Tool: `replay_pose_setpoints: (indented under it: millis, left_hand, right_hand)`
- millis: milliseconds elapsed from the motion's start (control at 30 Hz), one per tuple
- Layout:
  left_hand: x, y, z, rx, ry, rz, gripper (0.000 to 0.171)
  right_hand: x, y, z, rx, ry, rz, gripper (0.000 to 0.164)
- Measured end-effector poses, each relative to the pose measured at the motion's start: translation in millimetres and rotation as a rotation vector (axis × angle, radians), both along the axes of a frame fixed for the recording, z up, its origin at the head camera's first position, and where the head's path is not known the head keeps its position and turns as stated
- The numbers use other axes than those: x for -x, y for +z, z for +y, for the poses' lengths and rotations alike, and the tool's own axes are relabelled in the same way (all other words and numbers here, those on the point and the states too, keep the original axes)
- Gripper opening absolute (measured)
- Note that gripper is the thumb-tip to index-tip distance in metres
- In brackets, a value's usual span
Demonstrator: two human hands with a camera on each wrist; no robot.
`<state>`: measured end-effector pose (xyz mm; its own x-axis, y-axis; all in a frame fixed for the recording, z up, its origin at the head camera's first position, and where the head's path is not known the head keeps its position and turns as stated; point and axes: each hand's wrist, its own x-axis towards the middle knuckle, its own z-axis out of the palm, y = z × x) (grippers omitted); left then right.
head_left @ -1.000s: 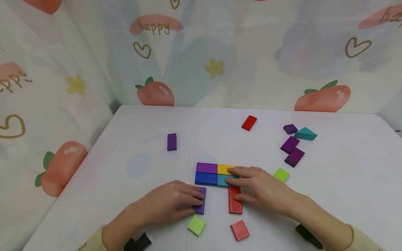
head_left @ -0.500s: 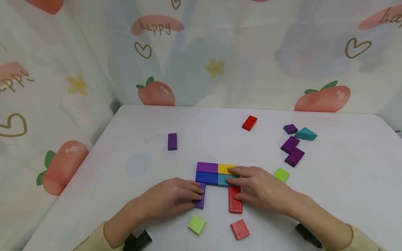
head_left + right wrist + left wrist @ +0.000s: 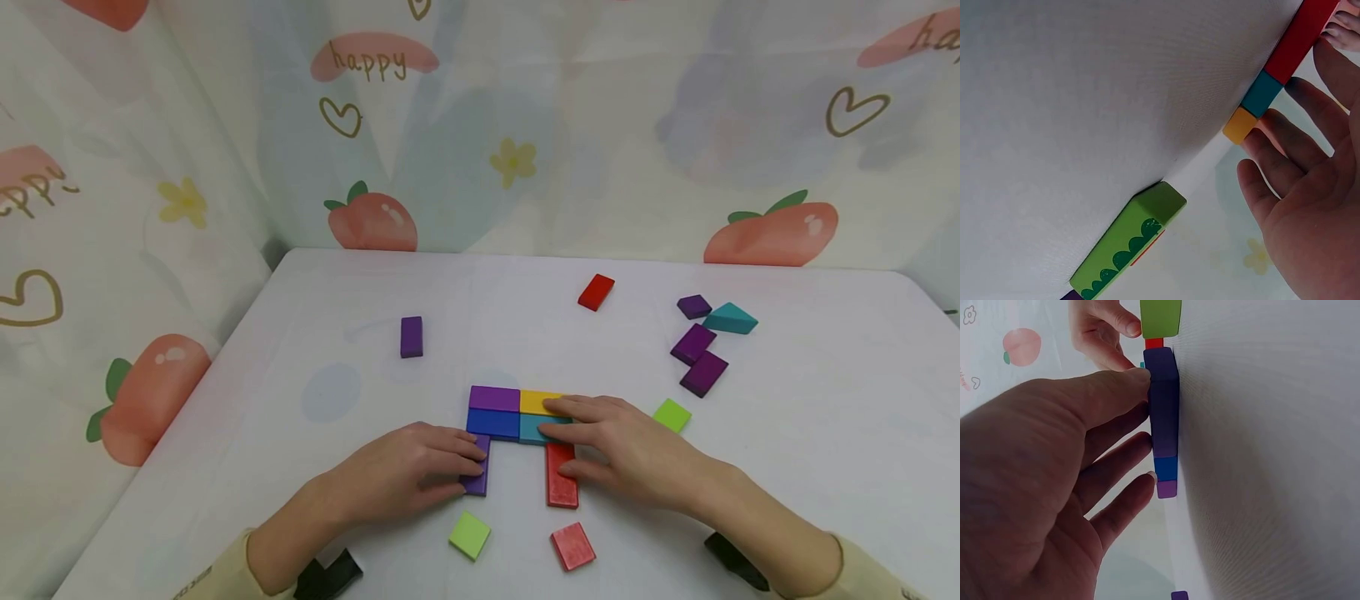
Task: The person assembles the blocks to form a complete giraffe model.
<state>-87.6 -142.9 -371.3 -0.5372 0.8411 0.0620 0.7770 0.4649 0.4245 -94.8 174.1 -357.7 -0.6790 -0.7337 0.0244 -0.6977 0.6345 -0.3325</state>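
Observation:
My left hand point(image 3: 416, 471) rests its fingertips on an upright-lying long purple block point(image 3: 477, 479), with the thumb near its lower end, as the left wrist view also shows. That block's far end meets a blue block point(image 3: 492, 425), which lies against a violet block point(image 3: 493, 398). Beside them are a yellow block point(image 3: 534, 402) and a teal block point(image 3: 531, 428). My right hand point(image 3: 630, 450) has its fingers spread over these two, its thumb touching a long red block point(image 3: 561, 492) that abuts the teal one. The fingers partly hide the yellow, teal and red blocks.
A lime green square block point(image 3: 470, 536) and a pinkish-red square point(image 3: 573, 547) lie nearest me. At right are another green block point(image 3: 671, 416), several dark purple blocks point(image 3: 703, 374) and a teal triangle point(image 3: 731, 318). Farther back lie a red block point(image 3: 596, 292) and a purple block point(image 3: 411, 337).
My left hand has slid the long purple block away from me until it meets the blue block, closing a small gap. The right hand has stayed in place.

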Motion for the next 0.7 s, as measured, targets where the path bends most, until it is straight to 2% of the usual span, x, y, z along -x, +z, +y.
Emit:
replay_pose_setpoints:
  millis: [400,600,700]
  left_hand:
    - [0.8,-1.3,-1.3,-0.033,0.012,0.049,0.029]
    - [3.6,1.3,-2.9,-0.098,0.055,0.016,0.031]
    - [4.1,2.1,-2.6,-0.133,0.037,-0.021,0.031]
  right_hand:
    - [-0.2,1.1,-0.8,0.001,0.000,-0.003,0.048]
    - [0.1,0.3,-2.3,-0.012,-0.011,-0.013,0.050]
    - [0.4,0.5,-2.3,-0.008,-0.008,-0.016,0.049]
